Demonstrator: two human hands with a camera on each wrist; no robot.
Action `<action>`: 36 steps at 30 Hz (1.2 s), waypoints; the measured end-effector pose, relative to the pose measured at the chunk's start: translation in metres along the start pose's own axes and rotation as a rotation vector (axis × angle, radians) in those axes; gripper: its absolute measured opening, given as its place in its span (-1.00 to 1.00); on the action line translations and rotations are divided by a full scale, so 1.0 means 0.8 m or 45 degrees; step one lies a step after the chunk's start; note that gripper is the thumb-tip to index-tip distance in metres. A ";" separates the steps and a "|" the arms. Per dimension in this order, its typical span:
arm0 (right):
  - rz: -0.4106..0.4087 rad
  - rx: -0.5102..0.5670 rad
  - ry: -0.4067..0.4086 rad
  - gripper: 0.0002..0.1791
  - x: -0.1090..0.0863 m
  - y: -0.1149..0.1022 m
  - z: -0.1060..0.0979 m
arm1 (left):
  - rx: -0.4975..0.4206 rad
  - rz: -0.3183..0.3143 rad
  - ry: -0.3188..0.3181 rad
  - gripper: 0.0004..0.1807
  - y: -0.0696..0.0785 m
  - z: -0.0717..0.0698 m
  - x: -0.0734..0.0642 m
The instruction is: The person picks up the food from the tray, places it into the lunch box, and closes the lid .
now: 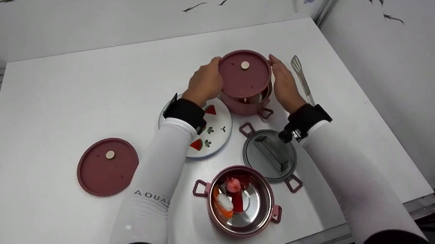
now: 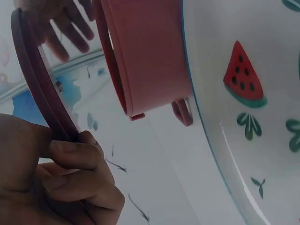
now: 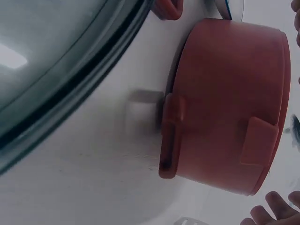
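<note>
My left hand (image 1: 206, 82) grips the left edge of a dark red lid (image 1: 243, 82) with a pale knob. In the left wrist view its fingers curl around the rim of the lid (image 2: 44, 89). The lid is held above a dark red pot (image 1: 242, 108), whose steel inside shows below the lid's near edge. At the lid's right edge is my right hand (image 1: 286, 87), its fingers fairly straight; whether it touches the rim is unclear. In the right wrist view the pot (image 3: 225, 103) stands with its side handle, and fingers (image 3: 276, 206) of a hand appear at the lower corner.
A watermelon-patterned plate (image 1: 218, 133) lies under my left wrist. Nearer stands a second red pot (image 1: 240, 231) holding toy-like food pieces. Beside it is a grey lid (image 1: 252, 153) with red loops around it. Another red lid (image 1: 108, 174) lies left, and a slotted spatula (image 1: 303, 78) right.
</note>
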State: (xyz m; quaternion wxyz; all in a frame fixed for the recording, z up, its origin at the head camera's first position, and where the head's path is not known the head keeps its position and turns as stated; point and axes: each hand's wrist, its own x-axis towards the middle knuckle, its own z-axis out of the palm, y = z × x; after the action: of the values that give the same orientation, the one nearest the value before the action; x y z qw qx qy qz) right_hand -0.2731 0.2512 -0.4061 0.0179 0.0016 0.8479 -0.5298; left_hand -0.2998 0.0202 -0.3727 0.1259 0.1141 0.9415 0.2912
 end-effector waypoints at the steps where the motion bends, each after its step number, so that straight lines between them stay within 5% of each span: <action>1: 0.016 0.042 0.001 -0.40 0.001 0.002 0.001 | -0.001 -0.003 -0.006 -0.43 0.000 0.006 0.003; 7: 0.172 -0.028 -0.046 -0.34 0.007 0.017 0.017 | 0.050 0.006 -0.017 -0.42 0.000 0.035 0.014; 19: 0.119 -0.085 -0.028 -0.38 0.012 0.036 0.026 | 0.383 0.093 0.208 -0.55 -0.007 0.065 0.018; 25: 0.088 -0.297 -0.086 -0.38 0.022 0.029 0.025 | 0.422 0.110 0.237 -0.53 -0.012 0.067 0.020; 32: -0.064 -0.566 -0.223 -0.35 0.039 0.022 0.024 | 0.432 0.015 0.158 -0.32 -0.008 0.066 0.028; 36: -0.058 -0.702 -0.248 -0.35 0.041 0.019 0.023 | 0.418 -0.030 0.154 -0.28 -0.006 0.068 0.029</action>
State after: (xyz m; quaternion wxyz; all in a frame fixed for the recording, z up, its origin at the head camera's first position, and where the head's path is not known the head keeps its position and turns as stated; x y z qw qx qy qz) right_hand -0.3047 0.2407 -0.4289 0.0871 -0.0730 0.9540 -0.2773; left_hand -0.3058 0.0511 -0.4231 0.0523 0.1043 0.9835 0.1382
